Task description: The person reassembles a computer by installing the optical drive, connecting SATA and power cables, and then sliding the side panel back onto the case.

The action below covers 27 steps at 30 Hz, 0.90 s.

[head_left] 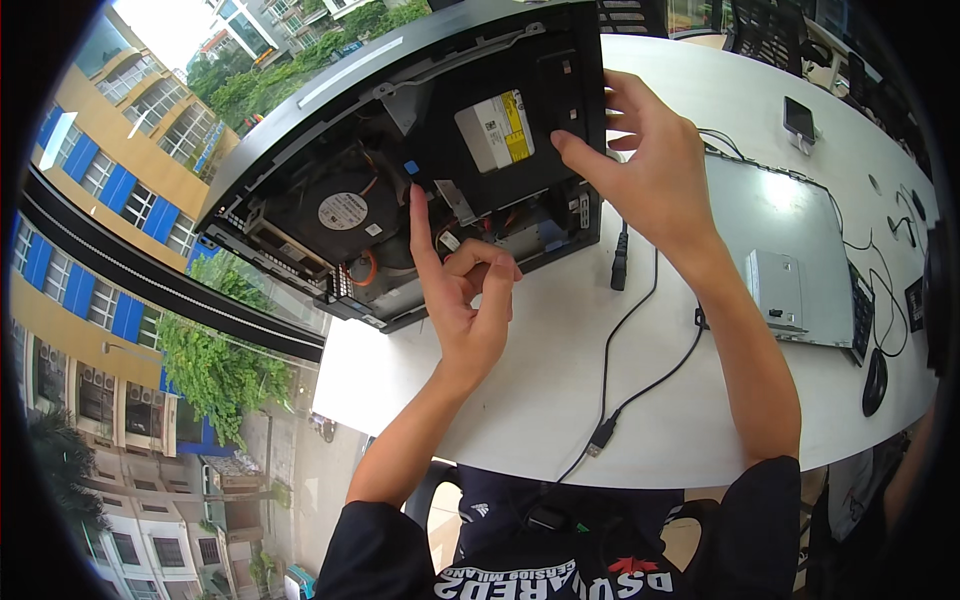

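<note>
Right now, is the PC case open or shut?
Open: the side of the case facing the person has no cover, leaving the fan inside exposed.

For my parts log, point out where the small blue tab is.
In the head view, the small blue tab is left of centre inside the open black computer case, just above the index fingertip of the left hand.

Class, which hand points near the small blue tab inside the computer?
The left hand: its index finger ends just below the blue tab, whereas the right hand holds the computer by its edge.
</note>
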### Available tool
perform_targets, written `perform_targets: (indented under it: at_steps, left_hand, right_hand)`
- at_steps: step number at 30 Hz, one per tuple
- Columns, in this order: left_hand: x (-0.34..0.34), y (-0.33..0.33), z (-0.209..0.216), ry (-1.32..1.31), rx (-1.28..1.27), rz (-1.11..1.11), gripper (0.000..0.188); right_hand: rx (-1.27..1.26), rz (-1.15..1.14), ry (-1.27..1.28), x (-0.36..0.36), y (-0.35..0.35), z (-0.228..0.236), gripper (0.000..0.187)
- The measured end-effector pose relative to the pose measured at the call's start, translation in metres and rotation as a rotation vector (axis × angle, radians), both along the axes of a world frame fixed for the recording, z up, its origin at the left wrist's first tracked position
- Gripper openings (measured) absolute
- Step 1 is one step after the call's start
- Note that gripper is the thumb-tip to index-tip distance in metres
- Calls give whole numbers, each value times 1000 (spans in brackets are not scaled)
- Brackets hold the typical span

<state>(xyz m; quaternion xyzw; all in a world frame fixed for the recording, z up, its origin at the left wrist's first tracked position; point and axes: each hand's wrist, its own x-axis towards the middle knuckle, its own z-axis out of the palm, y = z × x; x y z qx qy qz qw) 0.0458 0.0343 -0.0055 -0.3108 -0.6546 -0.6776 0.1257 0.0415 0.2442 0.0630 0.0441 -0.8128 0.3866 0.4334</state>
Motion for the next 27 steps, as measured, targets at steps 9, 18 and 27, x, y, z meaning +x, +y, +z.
perform_targets:
  at_steps: [9,18,27]
  left_hand:
    - [1,2,-9,-23,-27,57,75]
    - [4,1,-1,-117,19,69,76]
    - [-1,0,1,-164,-17,39,74]
  right_hand:
    - [-19,12,-21,0,-1,1,58]
    - [-6,17,-39,1,0,2,57]
    - [38,-4,-59,2,-1,1,57]
